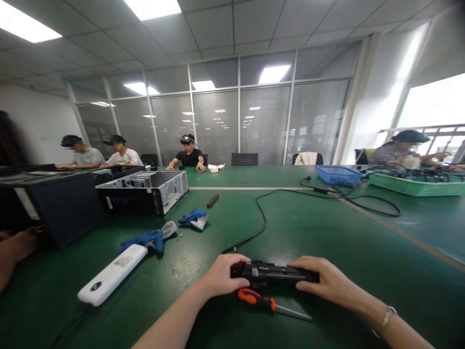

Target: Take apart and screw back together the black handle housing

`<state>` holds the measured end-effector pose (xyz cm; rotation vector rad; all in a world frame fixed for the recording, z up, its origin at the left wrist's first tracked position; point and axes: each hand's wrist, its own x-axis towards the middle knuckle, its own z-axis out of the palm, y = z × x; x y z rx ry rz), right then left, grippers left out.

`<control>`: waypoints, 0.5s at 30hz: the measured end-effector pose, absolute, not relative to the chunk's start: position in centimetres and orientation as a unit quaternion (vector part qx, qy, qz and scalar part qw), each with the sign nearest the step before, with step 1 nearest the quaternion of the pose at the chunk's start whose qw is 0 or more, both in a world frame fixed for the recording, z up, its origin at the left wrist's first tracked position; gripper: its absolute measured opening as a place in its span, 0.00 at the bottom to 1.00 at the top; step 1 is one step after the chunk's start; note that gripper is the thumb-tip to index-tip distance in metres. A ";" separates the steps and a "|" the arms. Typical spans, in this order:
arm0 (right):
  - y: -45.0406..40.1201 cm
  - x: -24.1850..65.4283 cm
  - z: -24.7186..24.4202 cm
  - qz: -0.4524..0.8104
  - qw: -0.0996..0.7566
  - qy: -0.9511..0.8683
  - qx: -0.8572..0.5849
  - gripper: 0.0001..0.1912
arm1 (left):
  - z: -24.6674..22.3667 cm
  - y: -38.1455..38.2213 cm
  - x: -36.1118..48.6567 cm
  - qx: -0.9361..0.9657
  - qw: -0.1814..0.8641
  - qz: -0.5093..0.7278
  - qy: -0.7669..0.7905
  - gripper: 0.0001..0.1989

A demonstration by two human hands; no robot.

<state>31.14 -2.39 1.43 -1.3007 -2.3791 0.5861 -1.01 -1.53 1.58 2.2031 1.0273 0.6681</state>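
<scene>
The black device point(274, 273) lies lengthwise between our two hands over the green counter point(290, 218) — whether it rests there or is slightly raised, we cannot tell. Our left hand point(221, 274) has its fingers clamped on the left end, thumb on the near side; our right hand point(323, 276) has its fingers clamped on the right end in the same way, and a bracelet point(388, 317) circles that wrist. Just on our side of the device we see a screwdriver point(256, 299) with an orange and black handle, its shaft pointing right. A black cable point(262, 218) runs from behind our left hand to near a blue basket point(339, 176). To our left lie a long white unit point(114, 274), a blue-and-grey glove point(152, 238) and a second glove point(196, 218) — beyond them stands an open computer case point(134, 196). Co-workers sit farther off around the counter.
</scene>
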 end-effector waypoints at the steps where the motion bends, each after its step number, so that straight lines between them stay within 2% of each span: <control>1: -2.4 31.0 1.4 0.200 0.183 -0.844 -0.462 0.22 | 1.4 -1.5 -1.1 0.832 0.300 0.258 0.389 0.24; 5: -2.3 30.8 1.3 0.189 0.195 -0.848 -0.454 0.20 | 1.1 -1.4 -1.1 0.834 0.264 0.322 0.362 0.29; 11: -0.4 32.9 -0.4 0.108 0.215 -0.806 -0.541 0.23 | 1.8 -2.4 -0.4 0.866 0.221 0.351 0.280 0.20; 15: 2.0 37.0 -2.2 0.023 0.218 -0.716 -0.663 0.26 | 1.5 -2.6 0.0 0.887 0.237 0.318 0.238 0.21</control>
